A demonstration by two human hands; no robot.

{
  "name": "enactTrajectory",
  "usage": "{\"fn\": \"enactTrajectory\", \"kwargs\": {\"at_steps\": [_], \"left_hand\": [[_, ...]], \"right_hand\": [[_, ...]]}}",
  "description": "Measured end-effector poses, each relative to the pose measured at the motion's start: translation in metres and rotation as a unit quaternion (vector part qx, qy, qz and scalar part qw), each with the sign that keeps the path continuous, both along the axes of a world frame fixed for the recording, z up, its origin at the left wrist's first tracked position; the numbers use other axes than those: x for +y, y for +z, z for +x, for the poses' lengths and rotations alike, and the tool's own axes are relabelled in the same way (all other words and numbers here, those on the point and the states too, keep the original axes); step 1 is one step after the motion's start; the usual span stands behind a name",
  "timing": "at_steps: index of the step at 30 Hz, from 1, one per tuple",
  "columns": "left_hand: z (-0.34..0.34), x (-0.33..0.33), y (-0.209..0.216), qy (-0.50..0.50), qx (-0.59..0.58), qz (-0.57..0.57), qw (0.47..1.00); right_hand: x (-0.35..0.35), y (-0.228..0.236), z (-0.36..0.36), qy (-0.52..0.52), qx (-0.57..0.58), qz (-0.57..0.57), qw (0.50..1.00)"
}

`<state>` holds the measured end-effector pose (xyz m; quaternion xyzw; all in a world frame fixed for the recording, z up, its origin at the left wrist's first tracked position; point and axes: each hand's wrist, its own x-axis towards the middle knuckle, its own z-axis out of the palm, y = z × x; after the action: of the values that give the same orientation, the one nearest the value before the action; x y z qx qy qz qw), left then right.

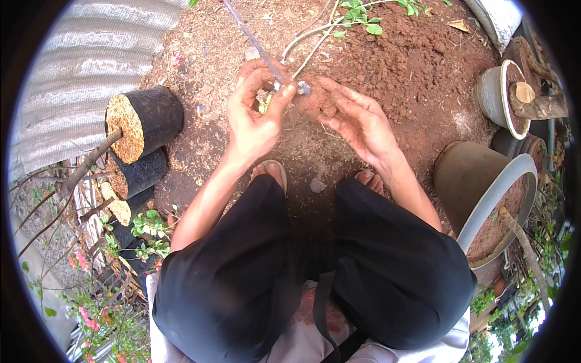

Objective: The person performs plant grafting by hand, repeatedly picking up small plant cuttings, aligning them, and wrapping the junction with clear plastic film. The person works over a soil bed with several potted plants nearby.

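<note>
My left hand (257, 109) is closed, thumb and fingers pinched on the lower end of a thin greyish-purple strip (249, 33) that runs up and away. Just past the thumb tip is a small whitish-grey bit (303, 89), too small to name. My right hand (360, 121) curves around a clump of reddish-brown soil (317, 100), its fingers coated with dirt. Between the hands and beyond them, a pale green branch (318, 42) slants up to leaves (363, 17); its lower end is hidden near my fingers.
Loose red soil (399, 72) is heaped ahead to the right. Black grow bags (160, 118) lie tipped at the left beside corrugated sheeting (91, 66). On the right are a white-rimmed pot (493, 97) and a large tilted pot (466, 175), both with woody stems. Pink flowers (85, 317) grow lower left.
</note>
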<state>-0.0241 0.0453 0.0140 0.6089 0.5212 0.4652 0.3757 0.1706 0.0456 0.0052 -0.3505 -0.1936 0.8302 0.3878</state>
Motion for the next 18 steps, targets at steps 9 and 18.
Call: {"fn": "enactTrajectory", "kwargs": {"at_steps": [9,18], "left_hand": [[0.002,-0.003,0.002,0.020,0.015,-0.020,0.999],[0.011,-0.002,0.004,0.025,0.127,0.021,0.991]], "right_hand": [[-0.006,0.002,0.005,0.003,-0.045,0.047,0.998],[-0.006,-0.001,0.002,-0.017,-0.123,0.062,0.990]]}}
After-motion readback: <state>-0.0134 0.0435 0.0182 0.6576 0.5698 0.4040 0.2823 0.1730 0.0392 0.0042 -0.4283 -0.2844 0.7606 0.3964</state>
